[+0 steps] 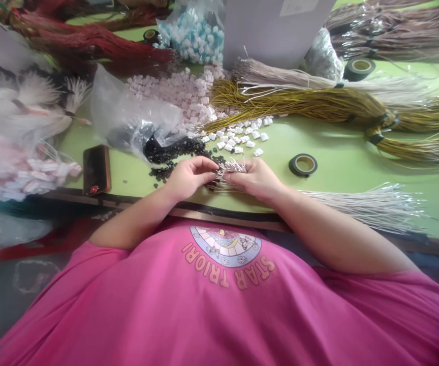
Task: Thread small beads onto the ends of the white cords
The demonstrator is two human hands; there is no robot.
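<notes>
Shirt (204,315), bright pink w/ a printed badge, fills the near side, below the edge of the green desk (334,178). Just past that edge, R hand (257,178) has its grip closed round the tip end of a white cord bundle (372,206); the rest of the bundle runs under the R forearm & lies along the near edge, tips fanned out to the R. L hand (190,178) is at the bundle's held tips, thumb & fingers nearly meeting; can't tell if its grip is pinching anything. Phone (96,170), dark screen up, lies near the edge well L of the hands. Black tape roll (293,166) lies flat R of the R hand. Just beyond the hands: small black pcs (177,152), scattered, then white pcs (238,137), w/ a clear plastic bag (115,109) on their L. Gold cords (318,101), taped in bunches, stretch off R, pale cords (280,76) behind. Farthest back: red cords (90,43) L, bag of blue-&-white pcs (196,38) mid, grey box (273,35) beside it.
</notes>
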